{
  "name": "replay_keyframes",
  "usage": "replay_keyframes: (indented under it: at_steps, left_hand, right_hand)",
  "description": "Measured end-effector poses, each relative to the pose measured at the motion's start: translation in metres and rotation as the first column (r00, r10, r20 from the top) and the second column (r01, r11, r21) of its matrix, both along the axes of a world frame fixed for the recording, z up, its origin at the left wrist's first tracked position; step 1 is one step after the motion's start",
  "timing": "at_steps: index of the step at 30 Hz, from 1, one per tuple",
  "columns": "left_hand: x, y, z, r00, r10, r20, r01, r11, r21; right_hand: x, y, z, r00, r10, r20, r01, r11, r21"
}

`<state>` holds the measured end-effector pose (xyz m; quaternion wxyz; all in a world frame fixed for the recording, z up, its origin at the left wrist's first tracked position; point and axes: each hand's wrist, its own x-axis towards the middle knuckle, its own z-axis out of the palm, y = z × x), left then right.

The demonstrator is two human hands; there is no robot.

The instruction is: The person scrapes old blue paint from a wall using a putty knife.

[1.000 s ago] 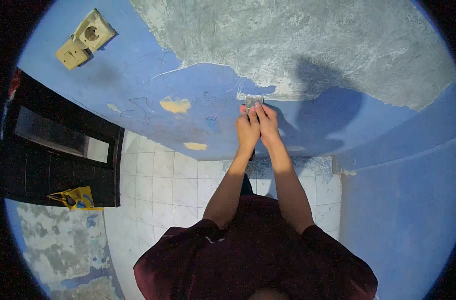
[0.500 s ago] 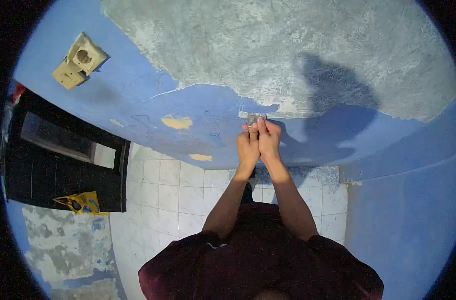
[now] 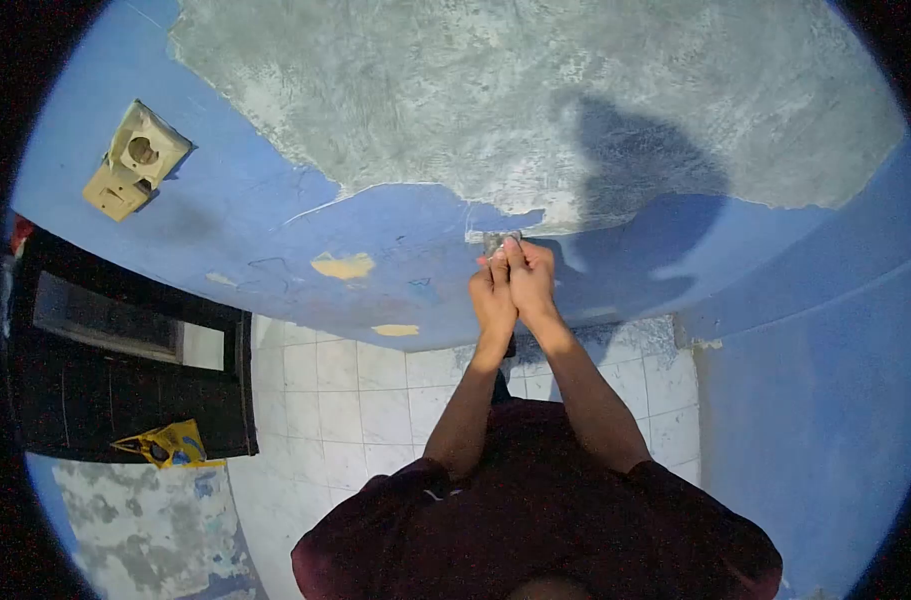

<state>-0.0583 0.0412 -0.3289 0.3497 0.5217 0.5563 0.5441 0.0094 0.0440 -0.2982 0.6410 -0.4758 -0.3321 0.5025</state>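
Both hands are together against the blue wall (image 3: 375, 225), just below the ragged edge of a grey bare patch (image 3: 455, 90). My left hand (image 3: 491, 292) and my right hand (image 3: 531, 280) are closed on a small flat scraper (image 3: 494, 241), its greyish blade pressed at the paint edge. The fingers partly hide the scraper. A narrow strip of blue paint (image 3: 505, 216) lies just above the blade, with whitish scratched plaster around it.
A beige socket and switch (image 3: 135, 160) hang tilted at the upper left. Below stands a dark cabinet (image 3: 85, 390) with a yellow bag (image 3: 178, 443). White floor tiles (image 3: 350, 410) lie beneath; another blue wall (image 3: 815, 420) is at the right.
The camera view has shifted and tilted slightly, so the socket, cabinet and bag appear lower. My hands keep their grip at nearly the same place on the wall.
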Motion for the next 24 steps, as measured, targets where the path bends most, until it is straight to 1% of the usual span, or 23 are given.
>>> replay_keyframes:
  at_steps: [1,2,3,4,5,6,7,8,9,10,11,12,13,14,15,16,17,18,19,21,22,23,24]
  left_hand:
    - [0.001,-0.002,0.004,0.998,-0.019,-0.056,0.020,1.000,0.003]
    - [-0.003,-0.006,0.017,0.997,-0.060,-0.057,0.050,0.987,-0.156]
    - [0.000,-0.008,0.016,0.995,-0.083,-0.051,0.074,0.985,-0.158]
    - [0.003,-0.008,0.013,0.997,-0.074,-0.018,0.071,0.990,-0.125]
    - [0.005,-0.005,0.010,0.999,-0.052,0.016,0.053,0.995,-0.087]
    - [0.010,-0.001,0.002,0.999,-0.040,0.023,0.042,0.996,-0.080]
    - [0.021,0.002,-0.012,0.986,-0.004,0.167,0.008,1.000,-0.023]
    - [0.034,0.002,-0.020,0.952,0.020,0.307,-0.029,0.999,0.026]
    - [0.048,0.002,-0.020,0.951,0.027,0.308,-0.036,0.999,0.021]
    - [0.065,0.005,-0.019,0.865,0.039,0.500,-0.085,0.994,0.070]
    - [0.074,0.005,-0.015,0.740,0.035,0.672,-0.146,0.983,0.110]
    - [0.073,0.001,-0.013,0.734,0.040,0.678,-0.156,0.982,0.111]
    - [0.071,-0.004,-0.008,0.690,-0.046,0.723,-0.009,0.997,0.072]
    - [0.068,-0.007,-0.001,0.629,-0.125,0.767,0.140,0.989,0.046]
    - [0.065,-0.007,0.007,0.625,-0.124,0.771,0.130,0.990,0.054]
    - [0.062,-0.008,0.013,0.580,-0.080,0.811,0.142,0.990,-0.004]
    - [0.057,-0.009,0.014,0.536,-0.030,0.843,0.161,0.985,-0.067]
    - [0.051,-0.008,0.013,0.487,-0.015,0.873,0.151,0.986,-0.068]
    - [0.051,-0.009,0.012,0.487,-0.010,0.874,0.149,0.986,-0.072]
    - [0.048,-0.014,0.011,0.568,-0.064,0.821,0.207,0.976,-0.067]
    - [0.045,-0.018,0.011,0.603,-0.060,0.795,0.248,0.962,-0.115]
    - [0.042,-0.021,0.010,0.605,-0.065,0.794,0.245,0.963,-0.109]
    - [0.038,-0.023,0.008,0.656,-0.060,0.753,0.251,0.957,-0.142]
  right_hand:
    - [-0.004,0.000,-0.002,1.000,-0.015,0.002,0.015,1.000,0.001]
    - [-0.009,0.002,-0.008,0.999,-0.048,-0.015,0.049,0.998,0.039]
    - [-0.009,0.002,-0.014,0.997,-0.079,-0.028,0.080,0.994,0.075]
    - [-0.004,0.004,-0.014,0.987,-0.094,0.131,0.084,0.993,0.082]
    - [0.002,0.005,-0.014,0.986,-0.094,0.140,0.082,0.993,0.090]
    - [0.009,0.006,-0.013,0.981,-0.047,0.186,0.029,0.994,0.102]
    - [0.016,0.004,-0.010,0.974,0.002,0.228,-0.026,0.994,0.106]
    - [0.026,0.008,-0.018,0.914,0.028,0.404,-0.077,0.991,0.106]
    - [0.034,0.002,-0.012,0.914,0.035,0.405,-0.083,0.991,0.100]
    - [0.043,-0.007,0.004,0.841,0.007,0.541,-0.089,0.988,0.126]
    - [0.051,-0.016,0.018,0.746,-0.027,0.665,-0.103,0.983,0.154]
    - [0.058,-0.029,0.027,0.749,-0.057,0.660,-0.091,0.978,0.188]
    - [0.066,-0.041,0.027,0.745,-0.051,0.665,-0.103,0.976,0.190]
    - [0.076,-0.054,0.026,0.749,-0.064,0.659,-0.058,0.985,0.161]
    - [0.086,-0.064,0.025,0.753,-0.080,0.653,-0.011,0.991,0.133]
    - [0.097,-0.073,0.020,0.750,-0.077,0.657,-0.018,0.991,0.136]
    - [0.106,-0.083,0.010,0.703,-0.076,0.707,0.039,0.997,0.069]
    - [0.114,-0.091,0.001,0.653,-0.070,0.754,0.102,0.995,0.004]
    - [0.121,-0.096,-0.004,0.653,-0.065,0.754,0.100,0.995,-0.001]
    - [0.129,-0.102,-0.014,0.659,-0.101,0.746,0.104,0.994,0.043]
    - [0.127,-0.103,-0.012,0.661,-0.101,0.744,0.100,0.994,0.046]
    - [0.125,-0.103,-0.009,0.685,-0.033,0.728,0.065,0.998,-0.016]
    - [0.123,-0.101,-0.007,0.706,0.034,0.707,0.029,0.997,-0.077]
